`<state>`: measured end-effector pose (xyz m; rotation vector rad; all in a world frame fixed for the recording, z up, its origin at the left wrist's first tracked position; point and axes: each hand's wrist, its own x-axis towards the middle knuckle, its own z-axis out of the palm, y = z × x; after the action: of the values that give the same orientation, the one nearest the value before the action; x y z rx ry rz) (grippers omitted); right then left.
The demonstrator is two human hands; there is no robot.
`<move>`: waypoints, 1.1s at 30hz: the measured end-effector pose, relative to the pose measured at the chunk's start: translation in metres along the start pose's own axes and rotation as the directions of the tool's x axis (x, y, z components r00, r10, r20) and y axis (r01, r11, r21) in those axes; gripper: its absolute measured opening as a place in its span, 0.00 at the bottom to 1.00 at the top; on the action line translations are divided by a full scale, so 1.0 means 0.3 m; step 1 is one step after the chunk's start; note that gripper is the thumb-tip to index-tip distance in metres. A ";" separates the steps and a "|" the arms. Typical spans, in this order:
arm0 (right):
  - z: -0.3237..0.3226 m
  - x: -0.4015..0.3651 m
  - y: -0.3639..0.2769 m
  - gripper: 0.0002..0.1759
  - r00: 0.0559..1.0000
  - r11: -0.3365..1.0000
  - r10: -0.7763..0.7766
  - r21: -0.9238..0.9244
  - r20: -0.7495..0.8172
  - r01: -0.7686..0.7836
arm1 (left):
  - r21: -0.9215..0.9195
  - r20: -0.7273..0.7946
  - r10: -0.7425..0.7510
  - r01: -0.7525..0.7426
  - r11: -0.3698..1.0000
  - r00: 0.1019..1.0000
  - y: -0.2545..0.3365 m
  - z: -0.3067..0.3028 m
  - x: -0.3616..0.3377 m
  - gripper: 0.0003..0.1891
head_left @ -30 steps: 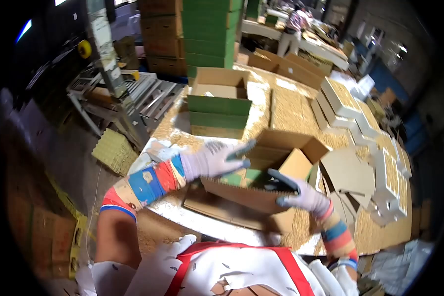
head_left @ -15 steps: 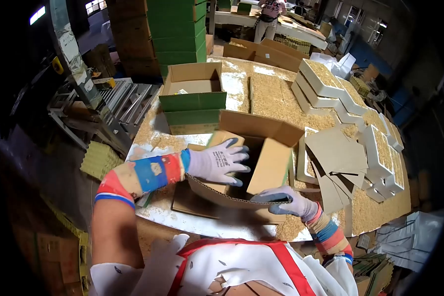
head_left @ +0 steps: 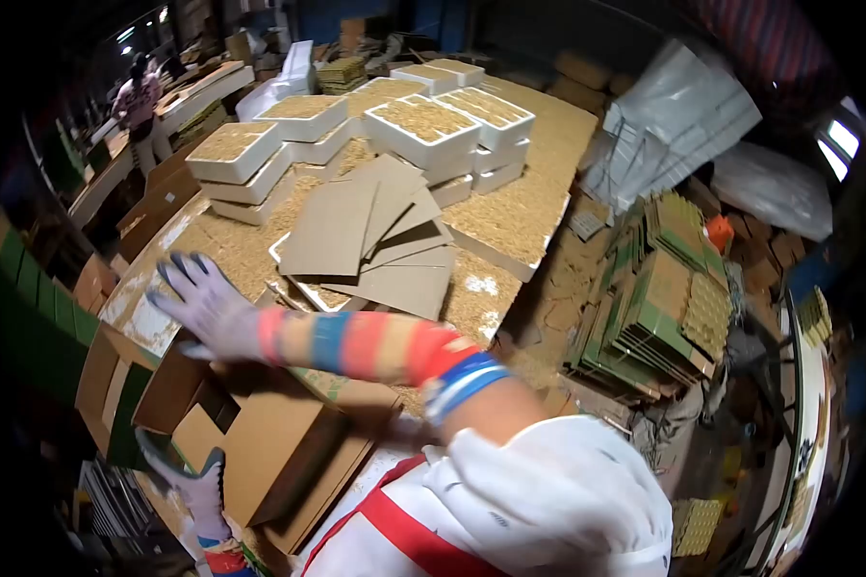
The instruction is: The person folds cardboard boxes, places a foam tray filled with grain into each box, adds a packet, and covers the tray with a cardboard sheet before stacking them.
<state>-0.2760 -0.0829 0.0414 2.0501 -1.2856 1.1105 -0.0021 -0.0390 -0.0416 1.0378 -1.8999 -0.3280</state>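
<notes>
An open brown cardboard box [head_left: 269, 447] sits on the table's near left side, its flaps raised. My right hand [head_left: 207, 313], in a pale glove with grey fingertips, reaches across the box's far side with its fingers spread. Its forearm wears a striped sleeve. My left hand [head_left: 185, 476], gloved too, is at the box's left end beside a small flap [head_left: 199, 435], thumb and fingers apart. Beyond the box, flat grey-brown cardboard sheets [head_left: 332, 226] lie fanned over a white tray [head_left: 313, 288] of shavings.
White foam trays [head_left: 423, 130] full of shavings stand stacked at the back. A green and brown box [head_left: 115, 385] is at the left. Flattened cartons [head_left: 645, 308] are piled on the floor at right, near plastic sheeting [head_left: 674, 125]. A person [head_left: 142, 111] stands far left.
The view has swung right. My right hand has let go of the near flap and stretched over the box. My left hand has come out of the box to its left end.
</notes>
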 end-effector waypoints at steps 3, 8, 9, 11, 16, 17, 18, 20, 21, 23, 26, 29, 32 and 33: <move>0.116 0.012 -0.009 0.35 0.619 0.939 -0.032 0.237 0.785 -0.251 | 0.386 -0.122 0.204 -0.143 0.911 0.971 -0.085 -0.046 -0.021 0.53; -0.068 -0.357 -0.037 0.39 0.770 0.851 -0.143 0.475 0.622 -0.225 | 0.793 0.473 -0.466 -0.131 0.595 0.748 -0.874 -0.159 -0.248 0.35; -0.093 -0.390 -0.037 0.48 0.736 0.815 0.076 0.383 0.673 -0.434 | 0.770 0.356 -0.572 0.116 0.628 0.739 -0.838 -0.130 -0.253 0.34; -0.104 -0.413 -0.115 0.59 0.232 0.343 0.461 0.069 0.857 -0.937 | 0.614 0.261 -0.588 0.338 0.713 0.766 -0.804 -0.131 -0.278 0.34; -0.158 -0.346 -0.019 0.64 0.669 0.030 0.185 0.676 0.720 -0.736 | 0.118 0.186 -0.601 0.590 0.799 0.777 -0.622 -0.225 -0.361 0.32; -0.163 -0.346 -0.013 0.64 0.708 0.012 0.184 0.719 0.682 -0.695 | 0.048 0.182 -0.622 0.625 0.779 0.761 -0.570 -0.228 -0.387 0.31; -0.169 -0.373 -0.032 0.63 0.708 0.149 0.181 0.693 0.683 -0.706 | -0.013 0.174 -0.641 0.652 0.758 0.748 -0.516 -0.215 -0.413 0.31; -0.152 -0.489 -0.043 0.61 0.708 0.487 0.102 0.586 0.698 -0.648 | -0.117 0.163 -0.658 0.676 0.727 0.735 -0.424 -0.179 -0.437 0.30; -0.123 -0.568 -0.030 0.59 0.687 0.672 0.043 0.488 0.725 -0.557 | -0.168 0.157 -0.660 0.678 0.715 0.735 -0.391 -0.155 -0.435 0.30; -0.094 -0.655 0.005 0.58 0.703 0.683 -0.039 0.533 0.710 -0.500 | -0.199 0.134 -0.610 0.624 0.755 0.781 -0.373 -0.138 -0.430 0.29; -0.144 -0.524 0.064 0.52 0.549 0.713 -0.256 0.539 0.796 -0.449 | -0.563 0.071 -0.573 0.507 0.652 0.816 -0.126 -0.137 -0.225 0.30; -0.093 -0.208 0.254 0.45 0.308 0.796 -0.313 0.425 0.899 -0.431 | -0.093 0.074 -0.631 0.635 0.767 0.772 -0.077 -0.065 -0.133 0.36; 0.130 0.058 0.469 0.36 0.680 0.994 0.066 0.009 0.730 -0.106 | -0.535 0.031 -0.691 0.596 0.599 0.722 -0.119 -0.026 -0.123 0.37; 0.217 0.152 0.536 0.34 0.745 0.970 0.137 -0.241 0.653 0.033 | -0.683 -0.006 -0.691 0.502 0.531 0.723 -0.082 -0.031 -0.105 0.36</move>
<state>-0.3843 -0.2259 0.0388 2.3109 -1.7094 0.1731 0.0257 -0.0278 -0.0697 1.1427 -0.9541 -1.1047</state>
